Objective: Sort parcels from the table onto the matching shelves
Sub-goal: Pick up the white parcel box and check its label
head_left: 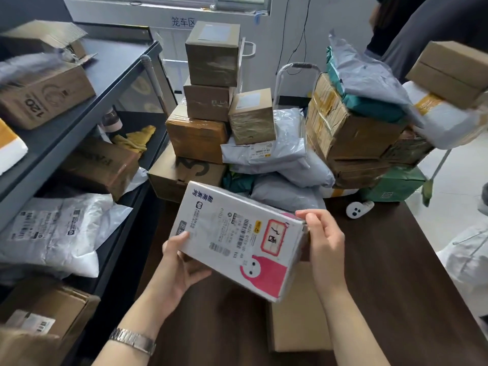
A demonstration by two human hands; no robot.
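Note:
I hold a white box parcel (232,236) with a pink cartoon figure, a shipping label and a red-framed handwritten tag, tilted above the dark table (396,260). My left hand (182,262) grips its lower left edge from beneath. My right hand (322,233) clasps its right end. At the far side of the table rises a pile of parcels: stacked brown boxes (211,83), grey poly bags (277,154) and taped cartons (351,128). The dark shelf unit (87,112) stands at my left, with boxes and white bags on its levels.
A flat brown carton (295,318) lies on the table under the held parcel. A small white device (357,208) rests near the pile. Another person in dark clothes (422,30) carries a brown box (449,72) at the upper right. White bags (470,254) sit at the right edge.

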